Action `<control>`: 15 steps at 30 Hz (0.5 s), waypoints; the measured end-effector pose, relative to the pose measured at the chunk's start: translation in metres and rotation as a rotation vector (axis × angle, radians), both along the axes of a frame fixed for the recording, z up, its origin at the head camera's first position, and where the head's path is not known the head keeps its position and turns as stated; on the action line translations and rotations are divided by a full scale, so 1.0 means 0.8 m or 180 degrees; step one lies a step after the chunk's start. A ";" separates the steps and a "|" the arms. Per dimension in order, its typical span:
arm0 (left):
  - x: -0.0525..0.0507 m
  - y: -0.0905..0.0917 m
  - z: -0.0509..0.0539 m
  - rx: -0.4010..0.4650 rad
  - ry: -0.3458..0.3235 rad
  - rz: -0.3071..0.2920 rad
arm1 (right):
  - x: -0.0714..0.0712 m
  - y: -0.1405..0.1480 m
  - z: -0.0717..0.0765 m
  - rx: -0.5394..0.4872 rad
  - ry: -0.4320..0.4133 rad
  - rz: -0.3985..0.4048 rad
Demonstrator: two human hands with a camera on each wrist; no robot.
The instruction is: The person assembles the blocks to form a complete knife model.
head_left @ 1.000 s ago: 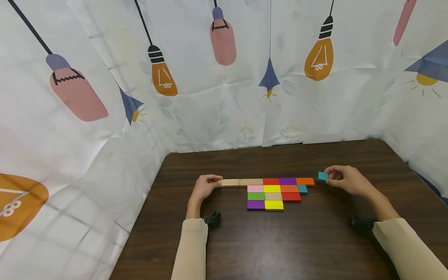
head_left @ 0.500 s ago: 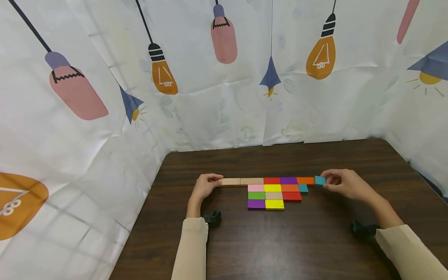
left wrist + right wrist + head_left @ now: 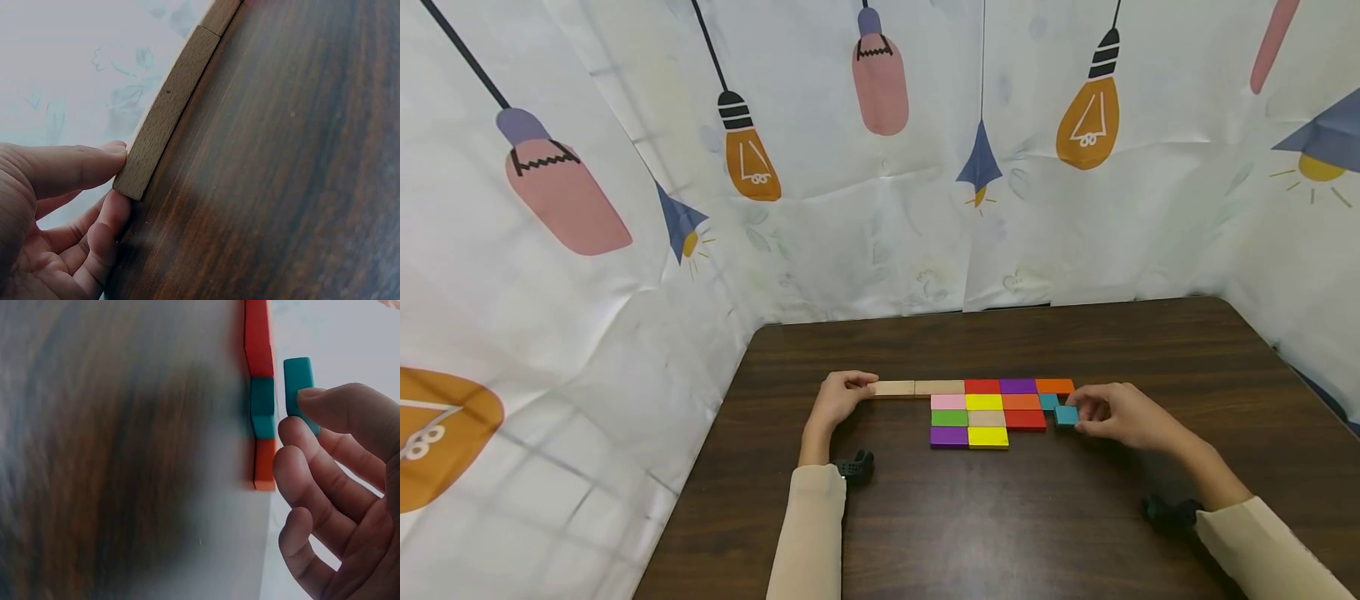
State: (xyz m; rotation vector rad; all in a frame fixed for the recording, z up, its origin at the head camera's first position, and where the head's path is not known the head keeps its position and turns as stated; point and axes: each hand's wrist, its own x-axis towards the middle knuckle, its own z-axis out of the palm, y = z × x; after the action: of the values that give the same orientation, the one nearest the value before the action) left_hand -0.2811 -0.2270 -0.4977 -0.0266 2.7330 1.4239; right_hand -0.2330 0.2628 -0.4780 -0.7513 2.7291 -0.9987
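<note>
My left hand [image 3: 841, 402] holds the left end of a plain wooden block [image 3: 892, 388], thumb on one side and fingers at its end. A second plain block [image 3: 940, 387] continues the row, followed by a red, a purple and an orange block [image 3: 1055, 386]. Between the thumb and fingers of my right hand [image 3: 1123, 412] is a small teal block [image 3: 299, 387]. It is held just above the table, beside another teal block [image 3: 1048, 402] and the end of the red block [image 3: 1025, 421]. In the right wrist view a gap shows between the held block and the row.
Under the top row lie shorter rows with a pink block [image 3: 947, 402], a green block [image 3: 949, 417] and a yellow block [image 3: 988, 437], among others. The brown table [image 3: 925, 525] ends at the back against a white curtain [image 3: 880, 233] printed with lamps.
My right hand has carried the teal block leftward and then toward me, from right of the orange block to beside the other teal block. My left hand has stayed on the wooden block.
</note>
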 end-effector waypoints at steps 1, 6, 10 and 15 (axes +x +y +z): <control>0.000 0.000 0.000 -0.0008 0.0006 -0.0003 | 0.001 -0.002 -0.001 0.0003 -0.0018 0.0018; 0.001 0.001 0.002 -0.0018 0.0010 0.0007 | 0.002 -0.012 -0.002 0.0012 -0.0169 0.0080; 0.001 0.002 0.003 -0.0010 0.0006 0.0025 | 0.004 -0.021 -0.003 -0.0018 -0.0255 0.0143; 0.001 0.001 0.002 0.0005 0.0021 0.0029 | 0.006 -0.031 -0.004 -0.0032 -0.0281 0.0242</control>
State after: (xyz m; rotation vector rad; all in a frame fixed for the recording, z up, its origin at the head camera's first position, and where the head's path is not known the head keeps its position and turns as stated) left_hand -0.2802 -0.2258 -0.4961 -0.0343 2.7407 1.4308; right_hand -0.2280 0.2376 -0.4816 -0.7869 2.6022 -1.0053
